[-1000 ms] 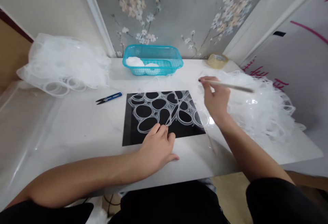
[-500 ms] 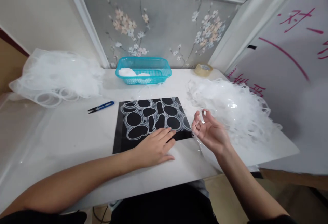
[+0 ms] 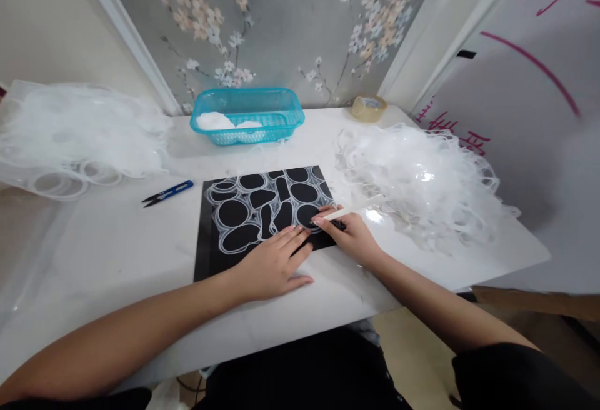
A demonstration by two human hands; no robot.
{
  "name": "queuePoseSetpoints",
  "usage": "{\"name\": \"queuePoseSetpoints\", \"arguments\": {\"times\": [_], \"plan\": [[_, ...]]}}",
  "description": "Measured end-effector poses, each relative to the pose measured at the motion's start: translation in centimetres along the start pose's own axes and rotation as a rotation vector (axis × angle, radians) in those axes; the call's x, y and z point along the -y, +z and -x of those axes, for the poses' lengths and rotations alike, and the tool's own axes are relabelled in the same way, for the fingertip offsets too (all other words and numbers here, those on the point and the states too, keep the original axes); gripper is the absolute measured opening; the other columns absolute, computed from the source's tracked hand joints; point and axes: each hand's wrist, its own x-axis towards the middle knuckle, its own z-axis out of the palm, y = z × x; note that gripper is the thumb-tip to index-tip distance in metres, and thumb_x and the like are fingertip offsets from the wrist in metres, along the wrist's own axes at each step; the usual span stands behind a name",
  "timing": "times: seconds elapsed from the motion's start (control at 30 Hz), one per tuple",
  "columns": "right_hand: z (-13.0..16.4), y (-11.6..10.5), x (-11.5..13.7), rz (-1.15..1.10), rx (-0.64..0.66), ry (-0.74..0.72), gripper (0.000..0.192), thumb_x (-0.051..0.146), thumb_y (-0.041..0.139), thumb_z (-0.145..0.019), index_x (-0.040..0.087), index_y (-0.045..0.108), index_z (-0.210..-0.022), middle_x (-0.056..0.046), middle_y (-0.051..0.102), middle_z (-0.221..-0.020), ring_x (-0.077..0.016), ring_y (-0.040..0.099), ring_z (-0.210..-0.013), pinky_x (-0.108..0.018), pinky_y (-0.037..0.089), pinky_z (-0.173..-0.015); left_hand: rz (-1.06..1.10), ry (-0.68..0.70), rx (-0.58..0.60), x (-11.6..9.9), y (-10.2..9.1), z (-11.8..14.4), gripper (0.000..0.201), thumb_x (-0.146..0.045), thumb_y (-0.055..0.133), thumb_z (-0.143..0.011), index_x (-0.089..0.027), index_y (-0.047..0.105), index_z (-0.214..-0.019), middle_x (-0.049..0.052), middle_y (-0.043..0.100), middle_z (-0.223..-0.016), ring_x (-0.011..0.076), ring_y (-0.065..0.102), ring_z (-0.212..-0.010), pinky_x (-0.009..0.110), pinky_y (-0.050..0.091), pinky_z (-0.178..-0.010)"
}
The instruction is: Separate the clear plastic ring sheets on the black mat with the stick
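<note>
Rings: a sheet of joined translucent plastic rings lies spread over a black mat in the middle of the white desk.
Left hand: the left hand lies palm down on the near edge of the mat, fingers straight and a little spread, gripping nothing, tips touching the ring sheet.
Right hand: the right hand sits at the mat's right corner, fingers pinched narrow around a thin pale stick whose tip appears to meet the nearest ring, though the contact is too small to be sure of.
Surroundings: a tangled heap of clear ring scrap lies just right of the mat, a second white pile far left, blue snips left of the mat, a teal basket at the back, a tape roll behind the heap.
Doing it well: judging by the pose, the stick is working a ring edge, so the flat hand should press close beside the tip to keep the sheet from sliding, and the stick should stay low and follow the ring's outline rather than lever upward.
</note>
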Motion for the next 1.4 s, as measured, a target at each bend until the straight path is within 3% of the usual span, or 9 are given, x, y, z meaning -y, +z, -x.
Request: {"name": "queuePoseSetpoints", "arguments": {"times": [0.53, 0.67, 0.73, 0.83, 0.9, 1.0, 1.07, 1.23, 1.4], "plan": [[0.2, 0.0, -0.5, 0.056, 0.016, -0.034, 0.021, 0.036, 0.055, -0.090, 0.027, 0.073, -0.088, -0.003, 0.074, -0.093, -0.0239, 0.064, -0.106, -0.044, 0.049, -0.095, -0.017, 0.000, 0.000, 0.0, 0.3, -0.1, 0.057, -0.052, 0.039, -0.097, -0.004, 0.055, -0.124, 0.024, 0.049, -0.134, 0.0332, 0.046, -0.127, 0.046, 0.037, -0.108], [1.1, 0.5, -0.9, 0.128, 0.029, -0.137, 0.022, 0.030, 0.050, -0.092, 0.026, 0.072, -0.097, -0.004, 0.074, -0.100, -0.0247, 0.060, -0.115, -0.046, 0.051, -0.096, -0.016, 0.005, -0.002, -0.1, 0.3, -0.1, 0.057, -0.052, 0.040, -0.097, -0.003, 0.054, -0.125, 0.025, 0.050, -0.134, 0.0335, 0.046, -0.127, 0.045, 0.037, -0.107], [1.4, 0.4, -1.0, 0.190, 0.111, -0.241, 0.024, 0.025, 0.048, -0.093, 0.025, 0.070, -0.104, -0.005, 0.072, -0.105, -0.0243, 0.060, -0.115, -0.046, 0.051, -0.096, -0.006, 0.003, 0.001, -0.1, 0.3, -0.1, 0.058, -0.052, 0.039, -0.097, -0.003, 0.052, -0.126, 0.025, 0.049, -0.134, 0.0330, 0.045, -0.128, 0.044, 0.036, -0.108], [0.6, -1.2, -1.1, 0.297, 0.177, -0.333, 0.027, 0.023, 0.049, -0.091, 0.024, 0.067, -0.111, -0.008, 0.070, -0.112, -0.0250, 0.062, -0.112, -0.045, 0.051, -0.097, 0.021, 0.000, 0.014, 0.0, 0.3, -0.1, 0.058, -0.052, 0.039, -0.097, -0.003, 0.052, -0.127, 0.024, 0.049, -0.134, 0.0324, 0.043, -0.130, 0.044, 0.034, -0.110], [-0.6, -3.3, -1.2, 0.350, -0.017, -0.288, 0.025, 0.026, 0.049, -0.091, 0.024, 0.069, -0.107, -0.008, 0.071, -0.108, -0.0242, 0.064, -0.105, -0.044, 0.051, -0.096, 0.041, -0.002, 0.018, 0.0, 0.2, -0.1, 0.057, -0.052, 0.039, -0.097, -0.005, 0.053, -0.126, 0.023, 0.048, -0.136, 0.0316, 0.042, -0.131, 0.044, 0.032, -0.111], [-1.9, -6.4, -1.0, 0.344, -0.539, -0.119, 0.029, 0.031, 0.042, -0.095, 0.023, 0.069, -0.102, -0.007, 0.071, -0.100, -0.0213, 0.066, -0.097, -0.043, 0.050, -0.093, 0.055, -0.005, 0.004, 0.2, 0.1, 0.1, 0.056, -0.051, 0.040, -0.097, -0.005, 0.053, -0.125, 0.020, 0.047, -0.138, 0.0295, 0.040, -0.133, 0.042, 0.031, -0.112], [-1.5, -7.2, -0.9, 0.332, -0.695, -0.049, 0.029, 0.033, 0.043, -0.095, 0.020, 0.068, -0.102, -0.008, 0.071, -0.101, -0.0218, 0.066, -0.096, -0.043, 0.052, -0.090, 0.046, 0.001, -0.026, 0.3, 0.0, 0.3, 0.055, -0.051, 0.040, -0.097, -0.005, 0.054, -0.124, 0.020, 0.049, -0.137, 0.0287, 0.042, -0.131, 0.041, 0.032, -0.112], [2.3, -5.2, -1.7, 0.290, -0.372, -0.033, 0.024, 0.034, 0.053, -0.090, 0.020, 0.071, -0.094, -0.009, 0.073, -0.099, -0.0247, 0.066, -0.101, -0.043, 0.052, -0.089, -0.011, 0.081, -0.154, -0.2, -0.2, -0.2, 0.047, -0.045, 0.042, -0.098, -0.005, 0.059, -0.116, 0.020, 0.055, -0.130, 0.0324, 0.046, -0.127, 0.045, 0.035, -0.109], [3.0, -3.5, -2.1, 0.082, -0.197, -0.008, 0.020, 0.035, 0.056, -0.089, 0.023, 0.072, -0.091, -0.007, 0.073, -0.094, -0.0236, 0.067, -0.095, -0.040, 0.053, -0.086, -0.059, 0.126, -0.103, -1.2, 0.0, -2.8, 0.058, -0.054, 0.043, -0.095, -0.004, 0.056, -0.121, 0.023, 0.049, -0.135, 0.0334, 0.046, -0.127, 0.043, 0.035, -0.109]]}}
